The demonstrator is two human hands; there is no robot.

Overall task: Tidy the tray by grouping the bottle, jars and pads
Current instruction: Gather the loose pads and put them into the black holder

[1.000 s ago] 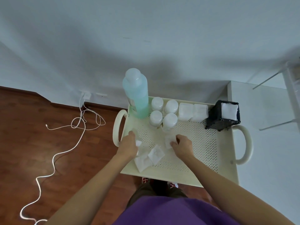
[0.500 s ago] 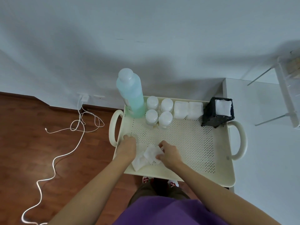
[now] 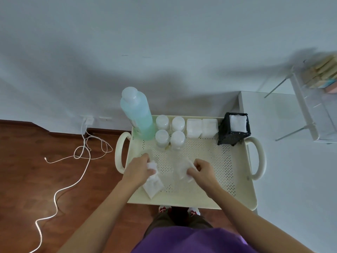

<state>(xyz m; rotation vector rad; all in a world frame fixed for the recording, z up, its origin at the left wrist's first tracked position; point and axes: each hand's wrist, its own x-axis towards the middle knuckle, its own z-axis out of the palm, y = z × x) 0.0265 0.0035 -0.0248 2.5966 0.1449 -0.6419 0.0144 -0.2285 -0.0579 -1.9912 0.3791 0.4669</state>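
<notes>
A cream perforated tray [image 3: 242,190] with two handles lies below me. At its back stand a tall pale-green bottle [image 3: 137,114], several white-lidded jars [image 3: 170,131] in a square group, and two stacks of white pads [image 3: 201,127]. My left hand [image 3: 137,169] pinches a small white pad [image 3: 152,166] at the tray's front left. One more loose pad [image 3: 152,185] lies just below that hand. My right hand [image 3: 200,169] grips a blurred white pad [image 3: 183,169] near the tray's middle front.
A black mesh holder [image 3: 232,129] with pads inside stands at the tray's back right corner. A white cable [image 3: 80,161] trails over the wooden floor on the left. A white surface [image 3: 291,170] and a clear rack [image 3: 313,106] lie to the right.
My right hand has pulled one pad off the front-left pile and carried it rightward. My left hand has closed on another pad. The camera has shifted slightly.
</notes>
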